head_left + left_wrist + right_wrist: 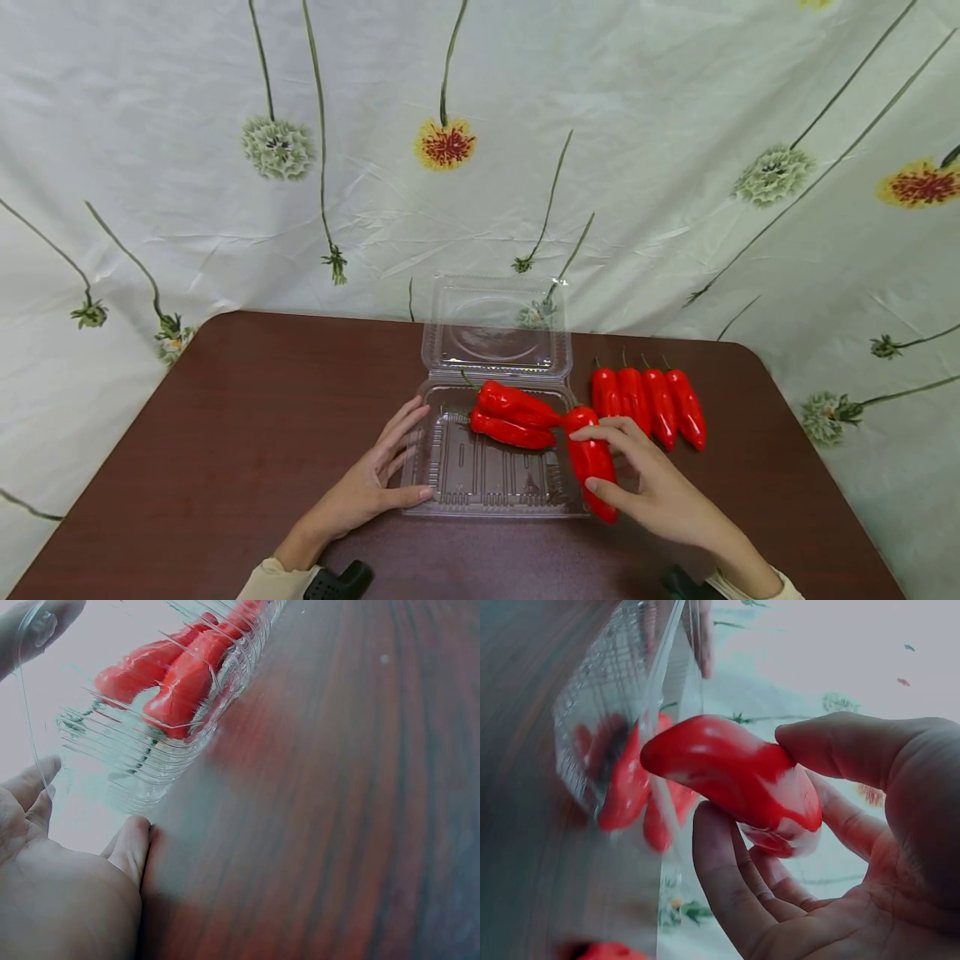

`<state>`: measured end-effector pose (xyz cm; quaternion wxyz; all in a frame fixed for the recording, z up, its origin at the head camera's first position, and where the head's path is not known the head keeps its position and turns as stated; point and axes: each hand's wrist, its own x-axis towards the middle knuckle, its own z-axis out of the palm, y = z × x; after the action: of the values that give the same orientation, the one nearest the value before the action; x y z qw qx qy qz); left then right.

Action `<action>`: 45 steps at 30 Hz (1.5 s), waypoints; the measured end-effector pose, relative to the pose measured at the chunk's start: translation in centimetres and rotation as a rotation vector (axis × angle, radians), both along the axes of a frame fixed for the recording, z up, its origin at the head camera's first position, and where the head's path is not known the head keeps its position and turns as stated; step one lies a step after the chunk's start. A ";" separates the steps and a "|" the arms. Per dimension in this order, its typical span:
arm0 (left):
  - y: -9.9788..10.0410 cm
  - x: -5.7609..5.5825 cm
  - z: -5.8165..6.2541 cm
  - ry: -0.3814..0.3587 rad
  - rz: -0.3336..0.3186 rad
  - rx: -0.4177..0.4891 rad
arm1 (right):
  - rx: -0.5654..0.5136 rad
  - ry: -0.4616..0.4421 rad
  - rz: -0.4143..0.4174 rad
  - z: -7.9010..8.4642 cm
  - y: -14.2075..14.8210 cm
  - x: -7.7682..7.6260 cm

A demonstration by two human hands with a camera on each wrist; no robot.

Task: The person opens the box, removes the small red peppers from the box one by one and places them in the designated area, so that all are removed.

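Note:
A clear plastic clamshell container (495,508) lies on the table with its lid (497,333) raised at the back. Two red peppers (517,404) lie side by side inside it, their stems toward the left. My right hand (648,487) pinches another red pepper (727,769) between thumb and fingers, over the container's right rim. At the left side, my left hand (375,475) has its fingers spread along the rim, the thumb touching near the front corner. In the left wrist view, the fingertips (133,832) are right by the container's wall.
Several red peppers (660,408) lie in a row on the table to the right of the container, stems pointing back. The dark brown table (225,450) ends at a white flower-printed cloth (630,92) hanging behind it.

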<state>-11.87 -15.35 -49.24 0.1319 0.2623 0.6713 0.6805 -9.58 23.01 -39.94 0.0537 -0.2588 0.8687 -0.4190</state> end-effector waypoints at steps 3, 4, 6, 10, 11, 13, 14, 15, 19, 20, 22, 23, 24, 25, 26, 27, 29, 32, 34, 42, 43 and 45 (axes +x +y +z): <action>0.0 0.0 0.0 0.002 -0.001 0.003 | 0.033 0.041 -0.033 -0.3 0.9 0.3; 0.0 0.0 -0.1 0.004 0.000 0.002 | 0.039 0.050 -0.042 -0.4 1.2 0.3; 0.0 0.0 -0.1 0.007 0.000 0.002 | 0.052 0.074 -0.053 -0.7 1.8 0.5; 0.0 0.0 -0.2 0.004 0.002 -0.005 | 0.050 0.076 -0.065 -1.5 2.9 1.0; 0.0 0.0 -0.2 0.001 0.001 -0.005 | 0.052 0.077 -0.067 -1.7 3.1 1.2; 0.0 -0.1 -0.3 -0.007 0.002 -0.008 | 0.058 0.070 -0.069 -2.1 3.6 1.4; 0.0 -0.1 -0.3 -0.008 0.002 -0.008 | 0.061 0.062 -0.069 -2.4 3.8 1.5; 0.0 -0.1 -0.3 -0.011 0.002 -0.008 | 0.061 0.050 -0.067 -2.6 3.9 1.6; 0.0 -0.1 -0.3 -0.011 0.002 -0.005 | 0.031 -0.037 -0.039 -3.4 4.4 2.0; 0.0 -0.1 -0.3 -0.010 0.001 -0.005 | 0.022 -0.057 -0.034 -3.6 4.5 2.1; 0.0 -0.1 -0.3 -0.011 0.001 -0.004 | 0.015 -0.081 -0.030 -3.9 4.6 2.2; 0.0 -0.1 -0.3 -0.011 0.001 -0.004 | 0.020 -0.080 -0.035 -4.0 4.7 2.3; 0.0 -0.1 -0.3 -0.013 0.002 -0.004 | 0.031 -0.073 -0.041 -4.2 4.8 2.3; 0.0 -0.1 -0.3 -0.014 0.002 -0.004 | 0.045 -0.059 -0.046 -4.3 4.9 2.4; 0.0 0.0 -0.2 -0.013 0.003 -0.005 | 0.057 -0.051 -0.049 -4.4 5.0 2.4; 0.0 0.0 -0.2 -0.013 0.003 -0.004 | 0.064 -0.047 -0.051 -4.6 5.1 2.4; 0.0 0.0 -0.2 -0.012 0.004 -0.003 | 0.071 -0.045 -0.054 -4.8 5.2 2.5; 0.1 0.0 -0.1 -0.011 0.002 -0.001 | 0.055 -0.068 -0.051 -5.0 5.3 2.4; 0.0 0.0 -0.1 -0.013 0.001 0.000 | 0.046 -0.088 -0.053 -5.1 5.4 2.4; 0.0 0.0 -0.2 -0.021 0.003 -0.009 | 0.020 -0.082 -0.019 -5.5 5.8 2.4; 0.0 0.0 -0.2 -0.022 0.002 -0.009 | 0.015 -0.070 -0.016 -5.6 5.8 2.5; 0.0 0.0 -0.2 -0.023 0.000 -0.006 | 0.015 -0.045 -0.006 -5.7 5.8 2.5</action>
<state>-11.89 -15.33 -49.48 0.1404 0.2539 0.6719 0.6814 -7.09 28.80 -45.66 0.0738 -0.2465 0.8711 -0.4182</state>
